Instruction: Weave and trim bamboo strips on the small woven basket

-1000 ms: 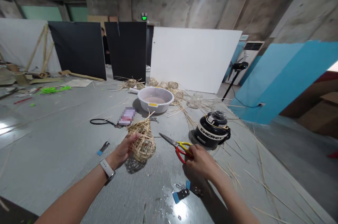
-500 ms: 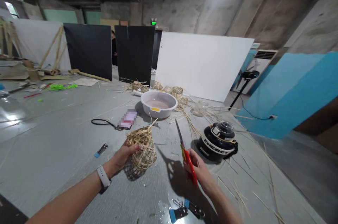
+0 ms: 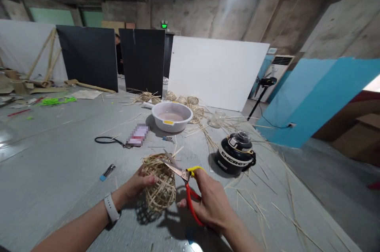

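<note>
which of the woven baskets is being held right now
The nearest woven basket, gripped by the left hand, with scissors near its top; the other baskets lie beyond and beside the basin, untouched.

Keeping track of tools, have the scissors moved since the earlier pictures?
Yes: against the black jug, the scissors have moved left, blades now at the woven basket.

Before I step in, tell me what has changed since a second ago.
The right hand has swung the scissors leftward to the upper end of the woven basket, and their blades now stand open there. Nothing was newly taken up or let go: the left hand still grips the basket, the right the scissors. The pale basin and the black jug stay where they were on the table.
</note>
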The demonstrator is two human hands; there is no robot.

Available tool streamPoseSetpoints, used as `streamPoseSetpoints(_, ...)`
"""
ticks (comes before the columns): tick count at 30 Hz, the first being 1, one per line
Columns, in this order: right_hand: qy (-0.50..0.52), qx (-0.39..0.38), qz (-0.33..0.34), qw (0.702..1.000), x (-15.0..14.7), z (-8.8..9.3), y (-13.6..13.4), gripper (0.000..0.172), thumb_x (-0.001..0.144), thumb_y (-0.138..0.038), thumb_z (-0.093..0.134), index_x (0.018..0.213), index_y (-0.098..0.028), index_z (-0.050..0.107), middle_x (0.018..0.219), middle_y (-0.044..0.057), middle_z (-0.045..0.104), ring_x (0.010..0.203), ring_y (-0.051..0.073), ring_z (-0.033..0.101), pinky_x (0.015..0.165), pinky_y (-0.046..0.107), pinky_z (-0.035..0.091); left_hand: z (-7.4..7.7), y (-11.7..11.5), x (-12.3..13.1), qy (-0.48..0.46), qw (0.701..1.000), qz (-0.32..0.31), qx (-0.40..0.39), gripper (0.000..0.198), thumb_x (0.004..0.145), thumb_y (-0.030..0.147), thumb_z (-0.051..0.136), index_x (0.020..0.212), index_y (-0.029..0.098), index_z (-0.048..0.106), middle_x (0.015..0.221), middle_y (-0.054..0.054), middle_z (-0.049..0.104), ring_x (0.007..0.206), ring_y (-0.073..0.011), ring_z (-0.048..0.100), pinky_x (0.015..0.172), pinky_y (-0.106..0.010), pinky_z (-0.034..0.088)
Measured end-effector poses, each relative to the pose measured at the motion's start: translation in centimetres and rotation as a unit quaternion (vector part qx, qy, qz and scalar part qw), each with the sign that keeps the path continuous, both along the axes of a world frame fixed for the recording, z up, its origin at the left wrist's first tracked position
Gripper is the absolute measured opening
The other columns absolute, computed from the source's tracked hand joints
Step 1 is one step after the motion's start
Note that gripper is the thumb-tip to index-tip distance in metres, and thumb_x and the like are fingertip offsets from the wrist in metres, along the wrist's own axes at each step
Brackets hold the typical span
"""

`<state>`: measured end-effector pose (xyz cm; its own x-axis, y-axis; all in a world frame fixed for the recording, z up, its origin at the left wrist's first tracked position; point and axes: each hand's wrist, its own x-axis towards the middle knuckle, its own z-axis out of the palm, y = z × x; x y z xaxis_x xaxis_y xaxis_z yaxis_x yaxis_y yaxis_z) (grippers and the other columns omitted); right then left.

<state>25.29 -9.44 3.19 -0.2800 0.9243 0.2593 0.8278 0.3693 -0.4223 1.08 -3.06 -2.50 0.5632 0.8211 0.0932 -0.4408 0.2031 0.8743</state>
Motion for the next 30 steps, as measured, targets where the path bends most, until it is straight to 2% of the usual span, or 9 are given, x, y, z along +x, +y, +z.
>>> streamPoseSetpoints(3,-0.033,0.036,0.004,0.999,0.0,-0.2,0.0,0.048,0.081,-0.06,0.061,0.1,-0.016,0.052,0.093,0.012,0.069,0.084,0.028,0.068,0.068,0.032,0.045,-0.2,0.1,0.1,0.0,1.0,-0.002,0.002,0.064,0.064,0.042,0.085,0.119,0.018,0.064,0.098,-0.012,0.075,0.088,-0.0286,0.072,0.081,-0.041,0.058)
streamPoseSetpoints(8,-0.112,0.088,-0.014,0.99,0.0,-1.4,0.0,0.037,0.092,-0.055,0.043,0.082,-0.021,0.048,0.065,0.006,0.066,0.057,0.023,0.065,0.052,0.029,0.034,-0.8,-0.2,0.5,-0.023,1.0,0.018,-0.003,0.076,0.062,0.034,0.087,0.131,0.022,0.056,0.115,-0.013,0.071,0.11,-0.0334,0.066,0.096,-0.046,0.053)
streamPoseSetpoints(12,-0.112,0.081,-0.005,0.99,0.1,-2.3,-0.1,0.033,0.095,-0.052,0.04,0.082,-0.022,0.046,0.058,0.003,0.063,0.05,0.021,0.063,0.049,0.028,0.028,-1.6,0.0,0.4,-0.019,0.999,0.041,-0.011,0.076,0.063,0.033,0.087,0.131,0.021,0.057,0.117,-0.014,0.07,0.114,-0.0349,0.064,0.099,-0.049,0.05)
streamPoseSetpoints(16,-0.052,0.044,-0.017,0.998,0.6,-2.0,0.2,0.032,0.094,-0.052,0.04,0.084,-0.022,0.043,0.061,0.002,0.063,0.052,0.02,0.06,0.051,0.027,0.03,-1.7,0.7,-0.2,-0.011,0.997,0.075,-0.016,0.077,0.06,0.034,0.088,0.13,0.021,0.058,0.117,-0.013,0.071,0.116,-0.0326,0.063,0.103,-0.045,0.048)
streamPoseSetpoints(19,-0.027,0.01,-0.036,0.999,1.2,-1.4,0.6,0.033,0.092,-0.055,0.04,0.083,-0.023,0.041,0.066,0.003,0.062,0.056,0.019,0.056,0.054,0.026,0.031,-1.2,1.0,-0.7,-0.013,0.998,0.064,-0.013,0.073,0.063,0.038,0.085,0.128,0.019,0.059,0.115,-0.014,0.072,0.115,-0.0339,0.064,0.102,-0.048,0.048)
streamPoseSetpoints(23,-0.022,-0.023,-0.019,0.999,1.1,-1.1,0.7,0.036,0.09,-0.058,0.042,0.081,-0.023,0.042,0.067,0.002,0.061,0.056,0.018,0.052,0.055,0.026,0.03,-0.9,0.9,-1.0,0.006,0.999,0.053,0.002,0.068,0.064,0.042,0.083,0.124,0.017,0.063,0.112,-0.014,0.073,0.118,-0.0356,0.062,0.105,-0.05,0.046)
streamPoseSetpoints(27,-0.021,-0.029,-0.001,0.999,0.6,-0.9,0.3,0.039,0.088,-0.061,0.046,0.083,-0.022,0.046,0.071,0.003,0.063,0.058,0.019,0.054,0.056,0.027,0.031,-1.4,0.7,-0.9,0.023,0.997,0.067,0.026,0.074,0.06,0.034,0.086,0.128,0.023,0.06,0.116,-0.011,0.071,0.123,-0.0332,0.058,0.109,-0.049,0.042)
streamPoseSetpoints(30,-0.039,-0.021,-0.005,0.999,0.3,-0.7,0.1,0.043,0.086,-0.065,0.05,0.087,-0.021,0.048,0.076,0.005,0.065,0.063,0.021,0.059,0.057,0.028,0.032,-1.5,0.7,-0.6,0.032,0.997,0.062,0.025,0.079,0.059,0.034,0.087,0.131,0.024,0.057,0.116,-0.011,0.07,0.119,-0.0334,0.06,0.106,-0.051,0.043)
